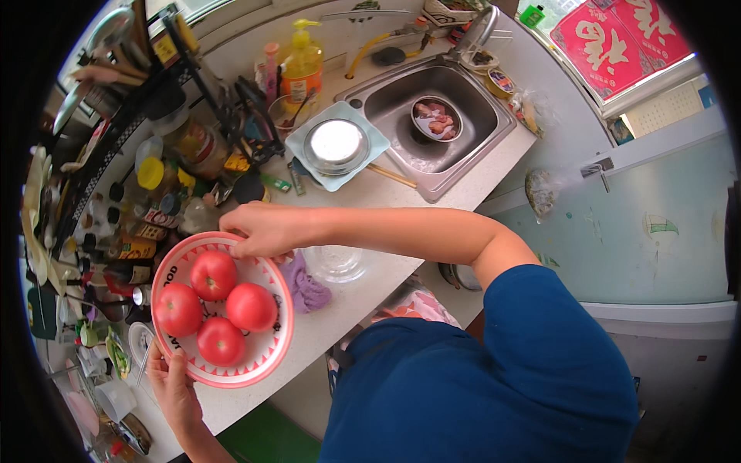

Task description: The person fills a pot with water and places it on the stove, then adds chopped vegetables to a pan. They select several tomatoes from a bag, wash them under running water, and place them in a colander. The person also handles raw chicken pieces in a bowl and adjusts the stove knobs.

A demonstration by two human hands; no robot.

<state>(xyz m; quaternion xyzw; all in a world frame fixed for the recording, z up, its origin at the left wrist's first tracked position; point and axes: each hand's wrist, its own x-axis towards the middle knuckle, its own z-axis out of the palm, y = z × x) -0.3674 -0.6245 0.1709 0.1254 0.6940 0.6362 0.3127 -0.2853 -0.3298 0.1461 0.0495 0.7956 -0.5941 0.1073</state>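
Observation:
Both hands hold a white bowl with a pink rim and a printed pattern with lettering. Several whole red tomatoes lie inside it. My right hand reaches across and grips the bowl's far rim, thumb over the edge. At the near left side, my left hand grips the rim with its thumb on top. A crumpled purple cloth lies on the counter just right of the bowl. Beside the cloth, partly hidden by my right forearm, is a clear glass dish.
A steel sink holds a metal bowl of raw meat. Left of it, a shiny metal bowl rests on a pale blue square dish. Crowded bottles line the counter's left side. A yellow pump bottle stands behind.

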